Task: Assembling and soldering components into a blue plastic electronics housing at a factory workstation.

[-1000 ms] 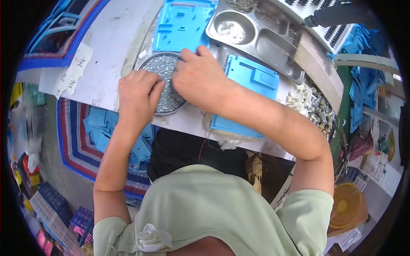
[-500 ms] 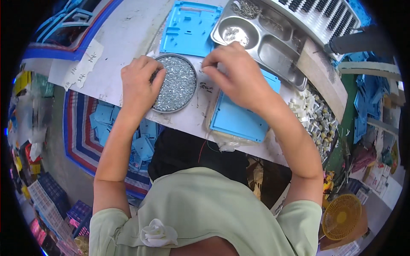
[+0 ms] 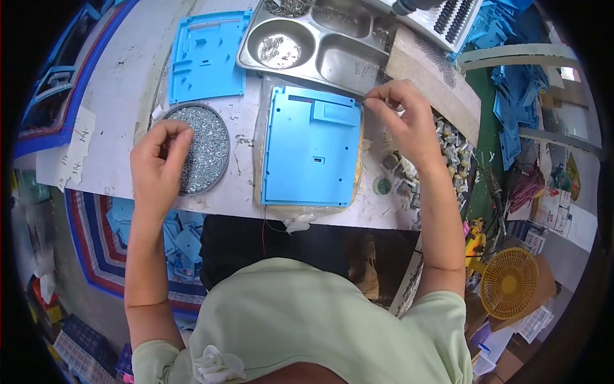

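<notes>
1. Head view: white table (image 3: 121, 96) — the surface that carries everything near the hands, reaching from 8 o'clock up to 12.
2. Metal tray (image 3: 348, 54), with several hollows, sits at 12 o'clock from the blue panel (image 3: 300, 147), near its far edge.
3. That blue panel lies flat between the two hands. Its long axis runs roughly 12 to 6, leaning slightly toward 1 at the far end.
4. Second panel (image 3: 208, 61), also blue, lies at 10 to 11 o'clock from the first, well apart from both hands.
5. Round dish (image 3: 226, 160) stands at 9 o'clock from the blue panel, apart from it, filled with small metal pins (image 3: 208, 137).
6. Right hand (image 3: 409, 125) is the nearer one: the blue panel lies at 8 to 9 o'clock from it. Thumb and forefinger pinch together just beside the panel's 1 o'clock corner; whether they touch it, or hold anything small, I cannot tell.
7. Left hand (image 3: 155, 166) is over the dish's 8 o'clock side, its fingers curled and thumb drawn toward the forefinger — any pin between them is too small to make out. From here the panel lies at 3 o'clock, beyond the dish.
</notes>
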Tool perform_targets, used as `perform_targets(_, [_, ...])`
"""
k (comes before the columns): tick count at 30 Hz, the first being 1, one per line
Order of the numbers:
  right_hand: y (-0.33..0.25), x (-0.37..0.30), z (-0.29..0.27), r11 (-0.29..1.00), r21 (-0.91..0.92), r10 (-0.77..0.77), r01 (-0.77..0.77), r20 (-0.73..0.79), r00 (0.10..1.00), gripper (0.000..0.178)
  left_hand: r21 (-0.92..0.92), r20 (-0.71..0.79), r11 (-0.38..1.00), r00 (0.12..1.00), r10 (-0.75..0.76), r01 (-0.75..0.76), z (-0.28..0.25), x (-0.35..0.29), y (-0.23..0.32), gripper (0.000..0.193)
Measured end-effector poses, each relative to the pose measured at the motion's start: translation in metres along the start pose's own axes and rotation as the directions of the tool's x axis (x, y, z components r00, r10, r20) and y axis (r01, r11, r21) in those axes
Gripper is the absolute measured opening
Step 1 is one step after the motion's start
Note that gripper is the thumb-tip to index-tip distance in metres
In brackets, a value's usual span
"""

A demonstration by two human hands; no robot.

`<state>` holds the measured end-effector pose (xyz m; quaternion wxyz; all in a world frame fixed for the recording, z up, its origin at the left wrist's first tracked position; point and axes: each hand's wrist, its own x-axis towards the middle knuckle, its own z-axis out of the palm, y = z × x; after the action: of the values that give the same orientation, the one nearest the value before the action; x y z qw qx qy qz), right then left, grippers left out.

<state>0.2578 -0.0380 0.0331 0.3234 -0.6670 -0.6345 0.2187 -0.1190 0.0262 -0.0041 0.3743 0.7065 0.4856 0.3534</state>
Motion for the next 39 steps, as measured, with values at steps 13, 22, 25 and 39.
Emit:
perform_targets(13, [-0.009, 0.038, -0.003, 0.832, -0.342, -0.329, 0.436, 0.328, 0.885, 0.007, 0.104, 0.333, 0.981, 0.935, 0.119, -0.162, 0.027, 0.024, 0.043, 0.013])
perform_targets(22, [-0.007, 0.037, -0.005, 0.836, -0.329, -0.333, 0.439, 0.333, 0.882, 0.009, 0.241, 0.619, 0.890, 0.768, 0.165, -0.386, 0.050, 0.088, 0.068, 0.017])
perform_targets(25, [-0.008, 0.041, -0.004, 0.780, -0.372, -0.375, 0.504, 0.368, 0.851, 0.010, 0.346, 0.669, 0.848, 0.739, 0.077, -0.401, 0.053, 0.096, 0.079, 0.017])
perform_targets(39, [-0.007, 0.058, -0.015, 0.875, -0.274, -0.233, 0.399, 0.484, 0.843, 0.010, 0.570, 0.788, 0.620, 0.572, -0.227, -0.540, 0.091, 0.126, 0.096, 0.010])
